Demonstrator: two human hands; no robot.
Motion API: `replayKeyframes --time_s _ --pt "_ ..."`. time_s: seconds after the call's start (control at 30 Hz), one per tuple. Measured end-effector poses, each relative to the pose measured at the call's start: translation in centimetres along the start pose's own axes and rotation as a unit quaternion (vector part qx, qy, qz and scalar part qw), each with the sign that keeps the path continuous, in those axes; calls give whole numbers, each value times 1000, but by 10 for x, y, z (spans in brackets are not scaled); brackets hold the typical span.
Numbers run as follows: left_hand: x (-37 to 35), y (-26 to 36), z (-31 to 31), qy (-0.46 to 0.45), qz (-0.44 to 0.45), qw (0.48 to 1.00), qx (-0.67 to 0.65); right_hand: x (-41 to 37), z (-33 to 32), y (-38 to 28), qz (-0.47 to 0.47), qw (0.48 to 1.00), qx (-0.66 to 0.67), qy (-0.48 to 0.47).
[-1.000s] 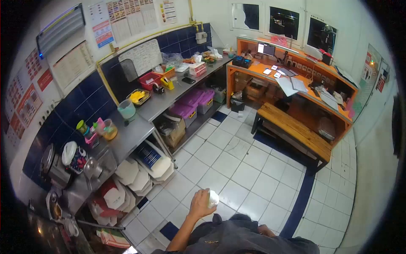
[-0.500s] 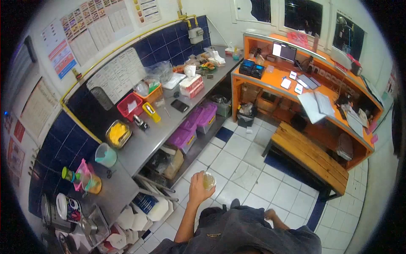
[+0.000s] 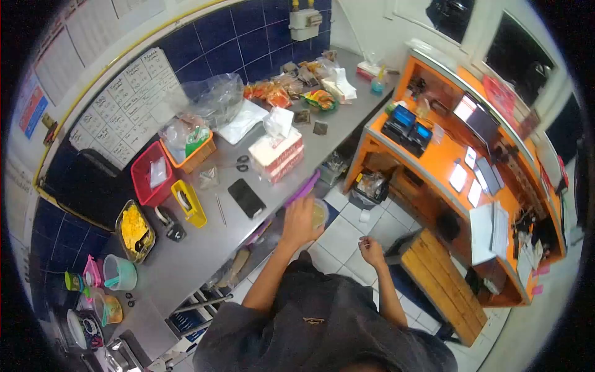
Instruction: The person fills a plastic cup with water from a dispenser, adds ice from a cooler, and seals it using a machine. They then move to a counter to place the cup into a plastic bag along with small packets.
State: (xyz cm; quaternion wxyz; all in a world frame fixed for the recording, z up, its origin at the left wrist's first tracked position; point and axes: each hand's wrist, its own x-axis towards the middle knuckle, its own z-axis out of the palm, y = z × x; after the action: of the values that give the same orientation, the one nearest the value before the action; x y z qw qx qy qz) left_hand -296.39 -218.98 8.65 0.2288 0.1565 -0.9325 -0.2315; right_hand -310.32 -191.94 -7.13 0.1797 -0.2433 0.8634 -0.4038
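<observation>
My left hand (image 3: pixel 300 223) is closed around a small clear plastic cup (image 3: pixel 320 213) with something pale yellowish in it. It is held out over the floor, near the front edge of the steel counter (image 3: pixel 186 263). To its left on the counter lie a black phone (image 3: pixel 246 198) and a thin stick (image 3: pixel 221 209). A red-and-white tissue box (image 3: pixel 277 155) stands further back. My right hand (image 3: pixel 372 252) hangs over the tiles between the counter and the wooden bench, fingers curled together. Whatever it may pinch is too small to make out.
A yellow tape dispenser (image 3: pixel 188 203), red basket (image 3: pixel 152 173), orange basket (image 3: pixel 188 152) and tray of yellow food (image 3: pixel 134 232) line the counter. On my right are a wooden bench (image 3: pixel 443 285) and an orange desk (image 3: pixel 427 164); a black bin (image 3: pixel 370 188) stands ahead.
I have moved closer to the counter, and my view has turned. My left hand has come forward with the cup, nearer the counter edge. My right hand has come up into clearer view.
</observation>
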Motion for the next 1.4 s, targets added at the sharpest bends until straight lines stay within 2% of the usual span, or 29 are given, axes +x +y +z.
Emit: replayKeyframes --time_s 0.13,0.2,0.27,0.3,0.37,0.4,0.43,0.47,0.5,0.53,0.6,0.7,0.77,0.8,0.87,0.9,0.93,0.97,1.0,1.03,1.07,1.1,1.13,1.2,1.23,1.3,1.33,1.4 --pt "125 -25 26 -22 33 998 51 111 -23 -13 -31 998 61 10" --pt "177 -40 40 -60 21 996 62 168 -32 -33 -36 996 86 15" --pt "224 -53 53 -88 2 994 70 229 -51 -75 -53 995 63 59" --pt "239 -57 59 -100 -8 990 96 261 -55 -80 -53 996 58 38" --pt "262 -69 71 -108 -53 985 123 329 -57 -91 -124 992 -23 -18" --pt "270 -74 78 -97 -50 985 137 353 -57 -118 -130 989 60 -40" --pt "281 -79 80 -81 -52 983 156 383 -61 -136 -146 985 52 -81" --pt "293 -78 73 -135 -88 975 155 410 -60 -155 -173 979 25 -105" --pt "297 -82 73 -123 -134 970 163 435 -55 -179 -205 970 2 -128" --pt "298 -84 74 -117 -132 968 181 456 -54 -206 -191 963 20 -190" --pt "303 -89 76 -103 -157 964 187 506 -31 -234 -279 928 4 -248" --pt "296 -86 59 -70 -207 965 146 544 0 -302 -354 882 -13 -310" --pt "294 -71 18 -4 -170 981 -95 555 27 -350 -434 836 -43 -334" --pt "292 -68 -10 4 -180 980 -88 554 42 -371 -479 815 -34 -324" --pt "279 -82 -72 91 -238 914 -316 537 69 -422 -506 790 -32 -346" --pt "259 -107 -91 185 -213 934 -219 523 80 -447 -522 772 -36 -361" --pt "242 -132 -119 257 -262 924 -107 506 87 -470 -552 746 -26 -371" --pt "219 -171 -146 334 -295 895 24 493 104 -487 -559 742 -26 -368" --pt "197 -217 -171 420 -324 844 80 481 119 -502 -569 723 -34 -390" --pt "161 -275 -194 412 -393 810 140 467 134 -514 -578 705 -43 -409" --pt "135 -323 -221 436 -422 783 134 453 146 -529 -584 695 -63 -415" --pt "103 -374 -241 449 -392 777 203 440 162 -542 -587 699 -66 -404" --pt "79 -421 -258 440 -425 757 230 429 178 -555 -601 681 -76 -412" --pt "46 -496 -287 256 -587 730 238 407 205 -580 -615 652 -109 -431" --pt "40 -527 -296 262 -584 734 227 398 224 -595 -615 652 -122 -426" --pt "26 -573 -308 161 -666 706 176 381 267 -626 -647 619 -141 -421" --pt "19 -593 -314 122 -688 706 118 372 290 -641 -645 622 -148 -420" --pt "14 -610 -315 119 -692 705 97 364 346 -671 -669 620 -111 -394"
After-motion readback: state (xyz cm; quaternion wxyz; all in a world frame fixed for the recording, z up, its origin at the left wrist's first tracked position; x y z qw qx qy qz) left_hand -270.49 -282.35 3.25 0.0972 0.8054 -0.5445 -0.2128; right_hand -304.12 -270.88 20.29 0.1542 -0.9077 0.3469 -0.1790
